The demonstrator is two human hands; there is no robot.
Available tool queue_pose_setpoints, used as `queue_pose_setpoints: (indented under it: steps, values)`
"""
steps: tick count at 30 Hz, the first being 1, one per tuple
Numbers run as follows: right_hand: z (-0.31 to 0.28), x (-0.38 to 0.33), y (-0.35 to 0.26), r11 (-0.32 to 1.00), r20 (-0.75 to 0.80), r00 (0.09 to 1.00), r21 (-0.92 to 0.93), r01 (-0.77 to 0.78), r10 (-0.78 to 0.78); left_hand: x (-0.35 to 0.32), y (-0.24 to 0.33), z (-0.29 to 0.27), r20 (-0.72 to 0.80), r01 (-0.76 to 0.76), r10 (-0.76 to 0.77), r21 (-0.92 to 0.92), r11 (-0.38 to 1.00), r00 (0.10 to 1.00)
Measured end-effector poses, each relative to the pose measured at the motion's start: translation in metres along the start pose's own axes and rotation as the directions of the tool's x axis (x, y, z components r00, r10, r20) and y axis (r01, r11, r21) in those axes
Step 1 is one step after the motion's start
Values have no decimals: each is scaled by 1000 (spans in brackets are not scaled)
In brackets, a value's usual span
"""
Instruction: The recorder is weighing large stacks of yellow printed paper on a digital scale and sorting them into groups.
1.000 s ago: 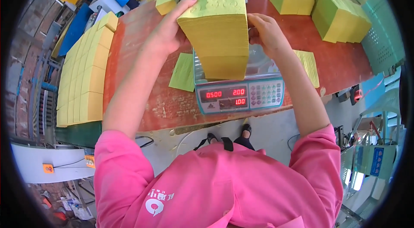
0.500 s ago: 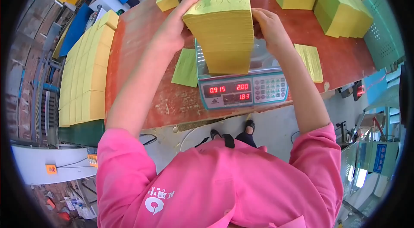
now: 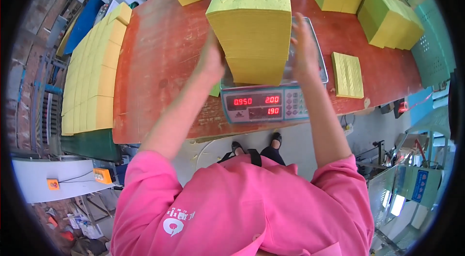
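The tall stack of yellow paper (image 3: 252, 23) was set on the scale (image 3: 271, 103) at the table's (image 3: 160, 62) front edge. It was flanked by the open left hand (image 3: 210, 60) and open right hand (image 3: 302, 50), flat against its sides.

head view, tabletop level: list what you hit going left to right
Long row of yellow paper stacks → bare red tabletop → left hand → tall yellow paper stack on the digital scale → right hand → thin yellow sheet pile → yellow-green paper blocks.
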State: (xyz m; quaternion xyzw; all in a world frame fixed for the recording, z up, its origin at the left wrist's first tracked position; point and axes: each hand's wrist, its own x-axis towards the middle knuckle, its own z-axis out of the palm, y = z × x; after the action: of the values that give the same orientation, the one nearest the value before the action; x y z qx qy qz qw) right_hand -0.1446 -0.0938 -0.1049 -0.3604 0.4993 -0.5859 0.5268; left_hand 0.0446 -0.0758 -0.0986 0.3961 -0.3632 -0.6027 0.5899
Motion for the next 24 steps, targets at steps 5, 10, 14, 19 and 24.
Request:
queue_pose_setpoints:
  steps: [5,10,14,19,24]
  values:
    - [10,48,18,947,317,892,102,306,-322,30,-33,13,-32,-105,101,-221,970,994]
    - [7,87,15,897,359,843,-36,441,-400,44,-28,26,-92,-168,146,-310,936,985]
    - [-29,76,-1,947,280,908,24,319,-313,26,-26,-24,-227,-240,191,-215,947,955]
    - [-127,-14,-15,996,233,970,-41,84,-73,-51,-21,-125,-572,-239,243,83,968,784]
    - [-180,-105,28,984,228,961,46,-171,156,-152,-62,-204,-772,-3,130,164,986,622]
